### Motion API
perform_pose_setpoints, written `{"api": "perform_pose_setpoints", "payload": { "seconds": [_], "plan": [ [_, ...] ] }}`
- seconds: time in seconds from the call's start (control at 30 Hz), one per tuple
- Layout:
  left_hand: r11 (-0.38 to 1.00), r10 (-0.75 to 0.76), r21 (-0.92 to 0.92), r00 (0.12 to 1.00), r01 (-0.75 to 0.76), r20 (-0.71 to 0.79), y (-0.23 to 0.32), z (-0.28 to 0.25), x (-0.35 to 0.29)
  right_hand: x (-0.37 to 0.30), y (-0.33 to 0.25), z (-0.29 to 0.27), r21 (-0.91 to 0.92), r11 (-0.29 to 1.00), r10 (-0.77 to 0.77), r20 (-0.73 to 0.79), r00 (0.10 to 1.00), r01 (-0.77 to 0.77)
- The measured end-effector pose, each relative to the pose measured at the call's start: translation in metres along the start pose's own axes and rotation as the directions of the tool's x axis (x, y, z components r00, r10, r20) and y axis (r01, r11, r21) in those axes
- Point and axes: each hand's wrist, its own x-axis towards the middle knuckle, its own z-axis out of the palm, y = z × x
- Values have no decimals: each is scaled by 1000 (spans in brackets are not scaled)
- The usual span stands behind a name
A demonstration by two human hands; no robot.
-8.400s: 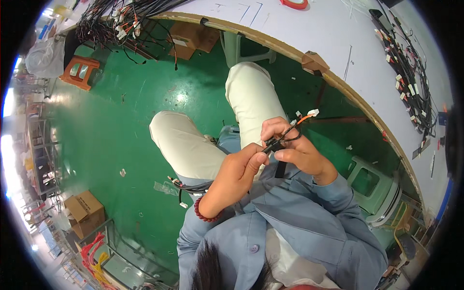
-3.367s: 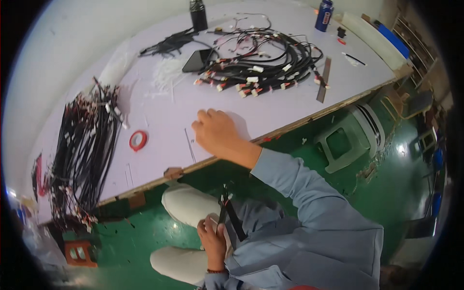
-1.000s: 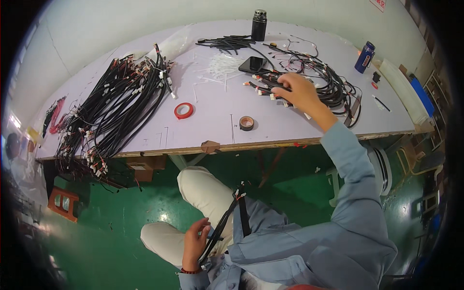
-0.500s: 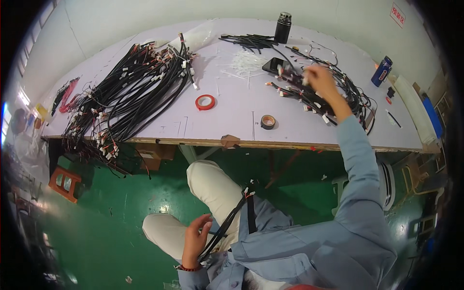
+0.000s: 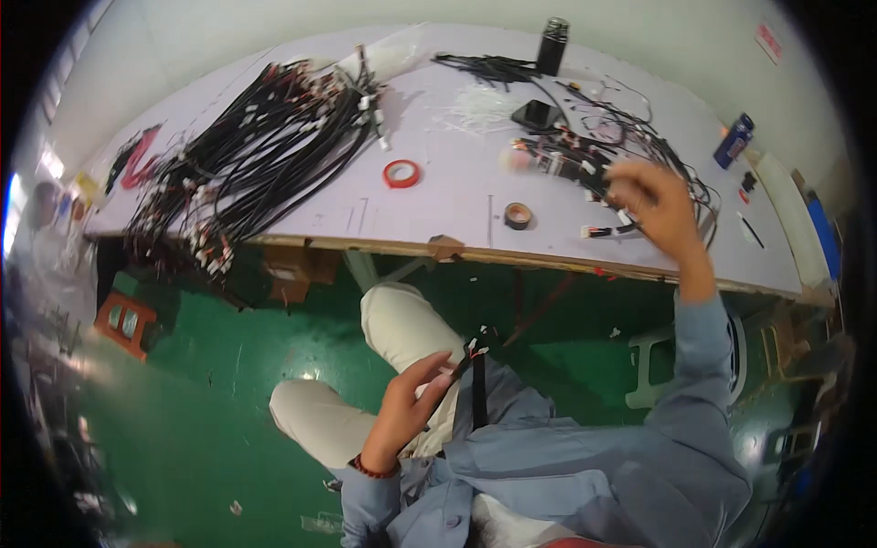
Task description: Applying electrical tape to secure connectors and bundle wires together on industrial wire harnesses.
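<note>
My left hand [image 5: 408, 408] is over my lap, its fingers closed around a black wire harness [image 5: 464, 361]. Small white connectors show at the harness's upper end, and my palm hides most of its length. Over the right part of the table is my right hand [image 5: 662, 210], slightly blurred, with loosely bent fingers parted from the thumb and nothing seen between them. Beneath and beyond it lies a pile of black wire harnesses [image 5: 571, 164] with white connectors. One connector end at the pile's left is smeared by motion.
A large heap of harnesses [image 5: 265, 155] covers the table's left. Red tape [image 5: 402, 174], a dark tape roll [image 5: 518, 216], white ties [image 5: 480, 110], a phone [image 5: 537, 115], black tubing [image 5: 489, 67], a black flask [image 5: 552, 47] and a blue can [image 5: 734, 142] lie or stand around.
My right hand has come back toward me and to the right, away from the harness it was placing on the pile. My left hand has moved up onto the harness on my lap.
</note>
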Motion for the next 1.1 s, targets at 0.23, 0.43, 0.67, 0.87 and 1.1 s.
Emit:
{"api": "perform_pose_setpoints", "payload": {
  "seconds": [0.23,0.43,0.67,0.87,1.1],
  "plan": [
    [722,3,-682,986,-119,-168,38,26,34,-63,-68,109,116,857,-513,88,854,503],
    [555,25,-802,968,-222,-250,34,24,19,-60,-52,123,63,791,-604,233,762,608],
    [609,-14,-589,735,-532,-678,26,-17,-2,-47,26,88,-403,766,-476,168,864,500],
    [439,-201,-577,550,-689,-811,1,-84,-49,-28,156,-33,-753,653,-302,-160,940,82],
    [347,-171,-685,675,-640,-718,-8,-113,-93,-29,-26,2,-292,936,293,335,895,-197]
  ]
}}
